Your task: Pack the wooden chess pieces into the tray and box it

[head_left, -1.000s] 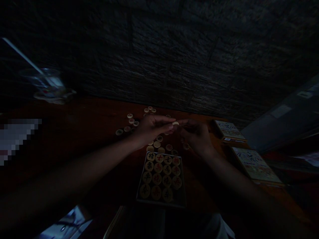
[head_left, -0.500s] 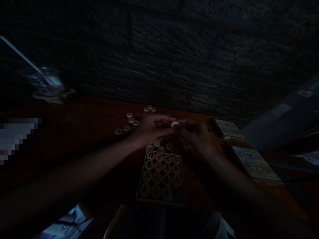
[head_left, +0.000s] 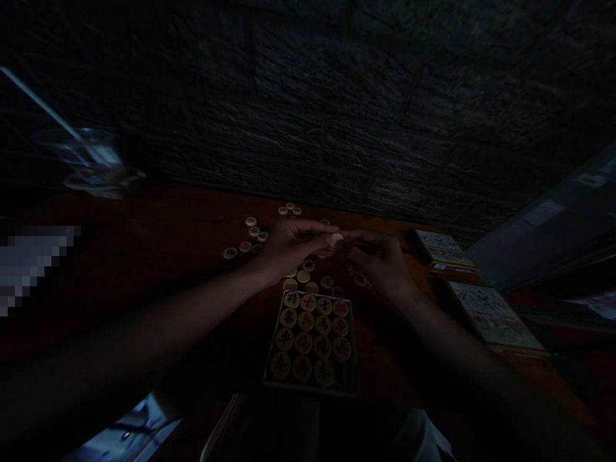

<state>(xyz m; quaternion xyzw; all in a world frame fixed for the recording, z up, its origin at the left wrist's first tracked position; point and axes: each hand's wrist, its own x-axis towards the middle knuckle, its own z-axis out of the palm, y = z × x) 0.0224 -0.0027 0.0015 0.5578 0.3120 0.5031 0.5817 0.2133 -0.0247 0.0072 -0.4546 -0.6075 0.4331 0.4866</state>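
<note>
The scene is very dark. My left hand [head_left: 291, 247] and my right hand [head_left: 380, 263] meet above a reddish wooden table [head_left: 168, 250], fingertips pinched together on one pale round game piece [head_left: 336, 239]. Just below them stands a shallow box [head_left: 353, 359] filled with rows of round wooden discs [head_left: 312, 337] marked in red and black characters. Several loose discs [head_left: 250, 237] lie scattered on the table beyond and left of my left hand, and a few more [head_left: 308, 279] sit right under my hands.
A clear plastic cup with a straw [head_left: 89, 160] stands at the far left. Two flat printed cards or box lids [head_left: 491, 314] lie to the right. A dark stone wall [head_left: 337, 115] rises behind the table. A blurred patch sits at the left edge.
Both hands stay together over the box; the pale piece between the fingertips has been turned slightly. The view has shifted a little.
</note>
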